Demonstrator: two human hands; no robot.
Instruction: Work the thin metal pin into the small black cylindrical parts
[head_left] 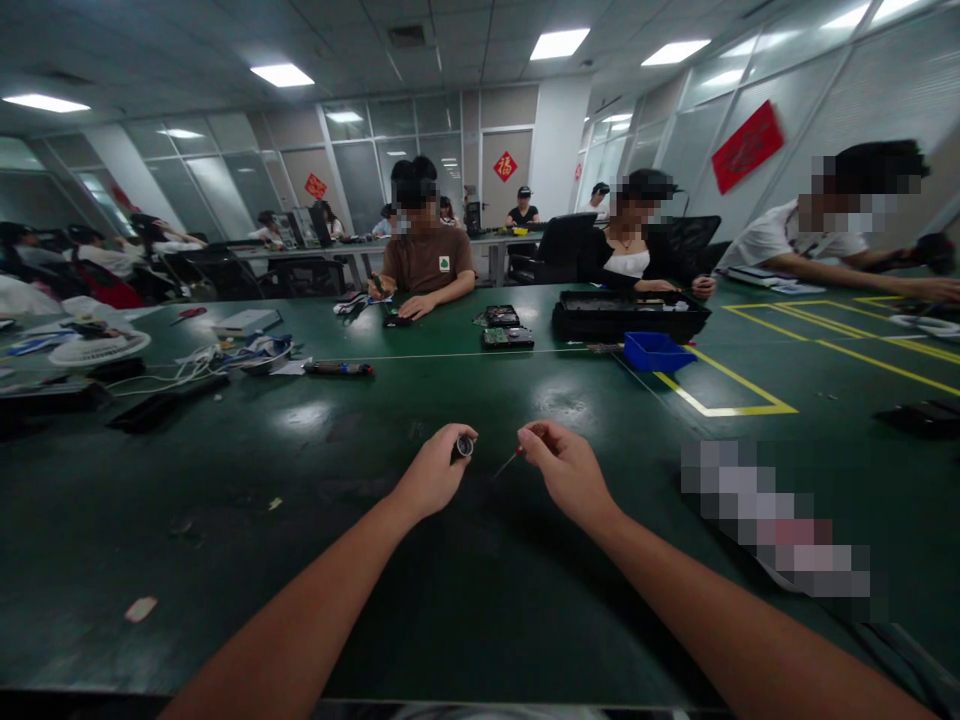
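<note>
My left hand (441, 468) is closed around a small dark cylinder (463, 447) whose round, silvery end faces me. Its kind does not show clearly, and my fingers hide most of its body. Between the thumb and fingers of my right hand (562, 460) is a slim screwdriver (513, 457) with a red part near the grip. Its thin shaft points down and to the left, towards the tabletop. The screwdriver and the cylinder are apart. Both hands are held over the middle of the dark green table (480, 600).
Opened hard drives (508, 337) lie ahead, near a blue bin (657, 352) and a long black casing (631, 318). A dark rod-like tool (339, 369) and tangled cables (191, 365) are on the left. Across the table, a person (429, 255) handles a small dark part.
</note>
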